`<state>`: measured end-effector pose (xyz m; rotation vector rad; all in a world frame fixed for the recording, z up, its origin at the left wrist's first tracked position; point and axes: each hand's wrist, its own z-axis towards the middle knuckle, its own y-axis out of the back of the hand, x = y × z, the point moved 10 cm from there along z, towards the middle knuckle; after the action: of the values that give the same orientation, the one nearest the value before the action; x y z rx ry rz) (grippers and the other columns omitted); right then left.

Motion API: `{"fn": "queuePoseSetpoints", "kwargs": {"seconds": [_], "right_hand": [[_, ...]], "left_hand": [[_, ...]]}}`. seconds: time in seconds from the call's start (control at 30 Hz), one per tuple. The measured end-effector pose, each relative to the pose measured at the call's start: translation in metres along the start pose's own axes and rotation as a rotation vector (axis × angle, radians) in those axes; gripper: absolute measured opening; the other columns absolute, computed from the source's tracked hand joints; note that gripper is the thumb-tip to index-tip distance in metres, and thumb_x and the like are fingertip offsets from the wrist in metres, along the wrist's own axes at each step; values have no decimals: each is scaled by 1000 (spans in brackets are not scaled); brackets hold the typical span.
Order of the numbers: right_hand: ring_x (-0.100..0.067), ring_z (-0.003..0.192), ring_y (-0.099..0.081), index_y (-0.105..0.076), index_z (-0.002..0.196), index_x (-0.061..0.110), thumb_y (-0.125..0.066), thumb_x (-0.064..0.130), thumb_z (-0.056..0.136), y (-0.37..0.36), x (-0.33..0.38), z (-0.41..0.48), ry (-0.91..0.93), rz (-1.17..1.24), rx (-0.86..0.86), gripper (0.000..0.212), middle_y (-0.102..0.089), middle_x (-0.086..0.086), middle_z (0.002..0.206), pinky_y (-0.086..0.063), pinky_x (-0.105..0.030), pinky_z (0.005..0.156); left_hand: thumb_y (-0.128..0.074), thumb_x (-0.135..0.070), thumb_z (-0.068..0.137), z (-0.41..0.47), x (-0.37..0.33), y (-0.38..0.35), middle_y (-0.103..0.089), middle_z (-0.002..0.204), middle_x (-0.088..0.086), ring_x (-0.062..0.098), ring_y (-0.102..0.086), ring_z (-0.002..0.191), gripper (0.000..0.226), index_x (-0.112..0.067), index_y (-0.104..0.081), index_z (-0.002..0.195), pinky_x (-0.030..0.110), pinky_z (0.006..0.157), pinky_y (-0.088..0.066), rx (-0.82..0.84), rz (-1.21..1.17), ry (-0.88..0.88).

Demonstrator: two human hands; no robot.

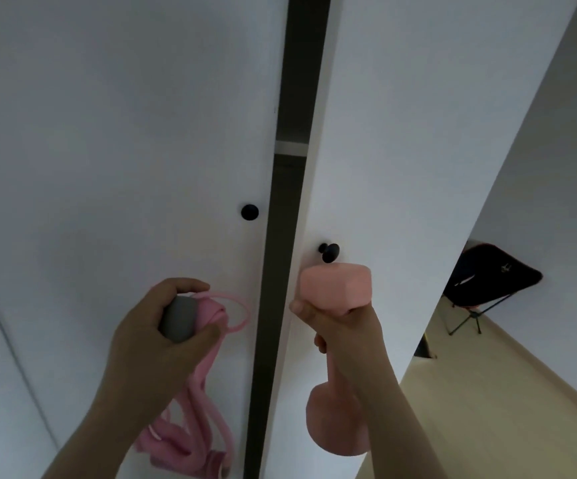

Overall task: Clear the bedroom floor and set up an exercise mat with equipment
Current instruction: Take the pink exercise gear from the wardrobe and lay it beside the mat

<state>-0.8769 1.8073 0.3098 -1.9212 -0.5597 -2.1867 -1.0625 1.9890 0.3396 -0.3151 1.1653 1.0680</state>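
The left hand (149,326) gripped a grey handle (178,318), pink bands (190,426) hanging below it, before the left door (124,133). The right hand (335,326) clasped a dumbbell (333,288) upright, just under the right door's knob (328,252); a chair (487,281) stood far right.

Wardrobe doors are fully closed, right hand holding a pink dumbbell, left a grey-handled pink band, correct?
Not quite. The head view shows the wardrobe doors ajar, with a dark gap between them. The right hand does hold the pink dumbbell and the left hand the grey-handled pink band.

1 dumbbell (335,288), 2 blk knobs (249,212) (329,253)
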Motion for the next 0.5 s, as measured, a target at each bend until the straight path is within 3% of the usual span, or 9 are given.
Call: {"fn": "queuePoseSetpoints", "kwargs": {"seconds": [0.2, 0.37, 0.5], "right_hand": [[-6, 43, -52, -58, 108, 11, -88, 36, 61, -16, -3, 34, 15, 10, 124, 61, -61, -1, 65, -42, -16, 45], [-6, 41, -52, -63, 98, 3, -87, 32, 63, -31, -5, 62, 24, 24, 220, 52, -63, -2, 62, -40, -15, 42], [-8, 41, -49, -64, 86, 4, -89, 28, 62, -37, -9, 81, 37, 46, 271, 42, -58, 7, 48, -39, -17, 43]], "left_hand": [[-80, -17, 68, 16, -2, -15, -66, 84, -15, 13, -65, 65, 37, -36, -63, 94, 20, 53, -48, -66, 9, 13], [-80, -18, 70, 23, 0, -25, -67, 79, -12, 10, -64, 62, 35, -37, -62, 93, 19, 50, -52, -124, 59, 31], [-81, -20, 69, 25, 1, -33, -67, 80, -13, 10, -64, 63, 36, -38, -62, 93, 20, 51, -52, -164, 100, 55]]}}
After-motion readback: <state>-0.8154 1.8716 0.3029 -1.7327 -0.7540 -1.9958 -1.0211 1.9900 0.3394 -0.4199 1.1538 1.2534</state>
